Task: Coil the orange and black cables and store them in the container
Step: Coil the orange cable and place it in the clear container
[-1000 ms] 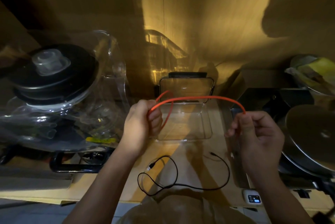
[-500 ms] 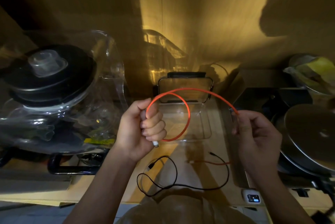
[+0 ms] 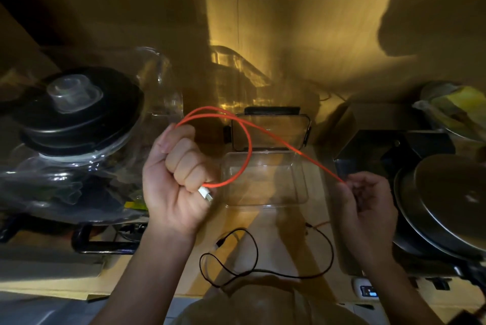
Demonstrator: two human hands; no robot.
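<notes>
- Head view, looking down: the left hand (image 3: 178, 180) is clenched in a fist around the thin orange cable (image 3: 247, 151), gripping it tight, with the cable's white plug (image 3: 205, 194) poking out below the little finger, pointing down and to the right.
- From that fist the orange cable makes one round loop, standing roughly upright in the air, its top arching up past the thumb and its right side hanging over the clear rectangular plastic container (image 3: 265, 180).
- A straight run of the cable leaves the loop's top and slants down to the right, long axis running diagonally from upper left to lower right, straight into the right hand (image 3: 368, 201).
- Right hand pinches that strand at the fingertips, the other fingers curled loosely; the cable's far end seems to trail faintly on the table below it.
- Clear container sits open on the wooden table (image 3: 289, 230), between the two hands, its clear lid (image 3: 271, 131) with dark clips tipped up behind it.
- Thin black cable (image 3: 256, 259) lies uncoiled on the table, near the front edge, in a loose loop and a wide curve.
- Left of the fist: a black round lid with a clear knob (image 3: 76, 103) on a pile of clear plastic.
- Right side: a large round metal pan (image 3: 452, 203), close beside the right hand.
</notes>
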